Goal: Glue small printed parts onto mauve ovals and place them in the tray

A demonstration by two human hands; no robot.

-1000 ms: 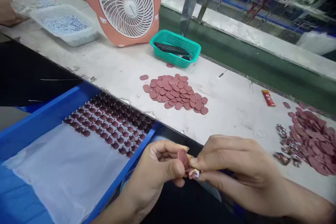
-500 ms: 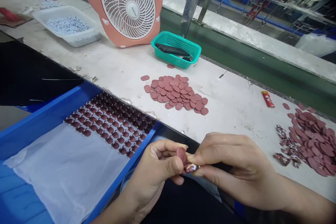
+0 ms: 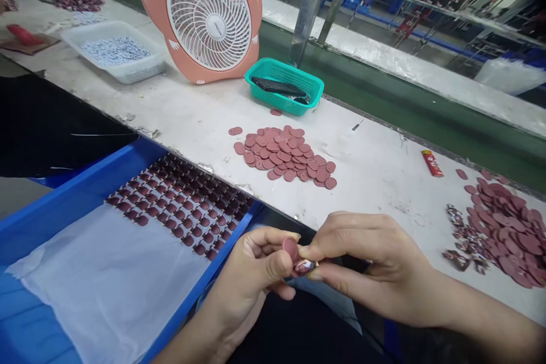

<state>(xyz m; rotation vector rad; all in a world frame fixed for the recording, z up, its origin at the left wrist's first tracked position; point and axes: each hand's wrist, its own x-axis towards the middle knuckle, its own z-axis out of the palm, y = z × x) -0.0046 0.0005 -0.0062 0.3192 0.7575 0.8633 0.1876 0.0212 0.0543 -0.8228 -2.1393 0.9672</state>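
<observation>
My left hand (image 3: pixel 251 273) pinches a small dusky-pink oval disc (image 3: pixel 291 248) between thumb and fingers, just below the table's front edge. My right hand (image 3: pixel 371 264) meets it from the right, its fingertips closed on a small glossy patterned piece (image 3: pixel 305 265) held against the disc. Straight ahead on the white table (image 3: pixel 375 170) lies a pile of pink discs (image 3: pixel 285 153). A larger heap of darker pink discs (image 3: pixel 507 227) sits at the far right, with several small patterned pieces (image 3: pixel 463 242) beside it.
A blue tray (image 3: pixel 81 193) lined with white paper holds rows of finished dark-red pieces (image 3: pixel 183 205) at my left. Further back stand a pink fan (image 3: pixel 207 14), a teal basket (image 3: pixel 284 86), a white tray of small beads (image 3: pixel 113 51) and a red tube (image 3: pixel 431 162).
Both hands stay joined on the disc and have shifted slightly left and up in the view. The person's hand seen at the far left a second ago is gone.
</observation>
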